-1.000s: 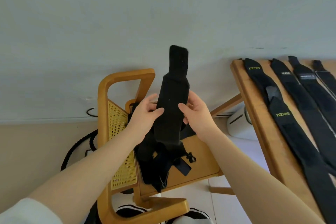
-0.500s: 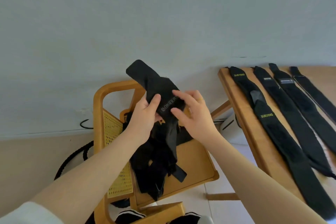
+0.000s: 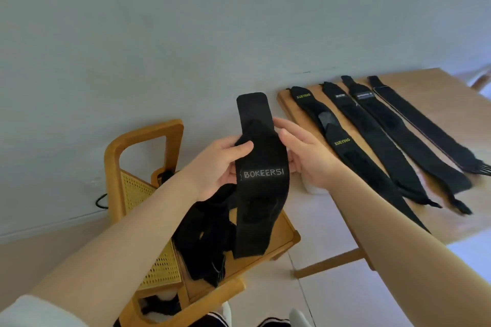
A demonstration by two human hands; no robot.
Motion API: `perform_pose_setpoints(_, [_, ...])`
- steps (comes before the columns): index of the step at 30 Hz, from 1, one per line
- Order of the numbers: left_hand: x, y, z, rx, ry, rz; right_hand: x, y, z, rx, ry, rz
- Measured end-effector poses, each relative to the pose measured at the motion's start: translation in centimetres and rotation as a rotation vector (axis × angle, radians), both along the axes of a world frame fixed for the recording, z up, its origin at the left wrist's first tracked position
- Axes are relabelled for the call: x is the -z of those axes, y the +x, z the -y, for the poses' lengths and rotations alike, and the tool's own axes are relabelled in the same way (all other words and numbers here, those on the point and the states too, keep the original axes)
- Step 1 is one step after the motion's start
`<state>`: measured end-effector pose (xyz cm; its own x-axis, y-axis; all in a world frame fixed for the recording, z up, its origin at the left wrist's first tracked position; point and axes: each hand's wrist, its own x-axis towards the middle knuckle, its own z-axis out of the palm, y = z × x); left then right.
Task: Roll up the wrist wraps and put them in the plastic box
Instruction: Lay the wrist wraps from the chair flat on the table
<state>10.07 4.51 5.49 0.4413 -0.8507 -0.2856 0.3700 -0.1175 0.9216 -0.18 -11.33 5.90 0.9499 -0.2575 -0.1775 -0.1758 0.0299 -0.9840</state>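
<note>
I am seeing the left hand (image 3: 220,167) and right hand (image 3: 305,156) gripping the BOKEERSI wrist wrap (image 3: 259,180) by its edges, above the chair (image 3: 148,141). Rolling not begun; next needs a tight start from one end. Four wraps (image 3: 393,141) are lying on the tabletop (image 3: 438,93); no plastic box in view.

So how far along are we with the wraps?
Early. Four wraps lie flat on the table, unrolled. The left hand and right hand hold the BOKEERSI wrap, still unrolled. More sit piled on the chair. No box in view.
</note>
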Motion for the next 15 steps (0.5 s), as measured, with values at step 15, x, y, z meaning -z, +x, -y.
perform_pose_setpoints(15, [-1.3, -18.6, 13.7, 0.264, -0.006, 0.063, -1.7, -21.4, 11.9, 0.168, 0.197, 0.010])
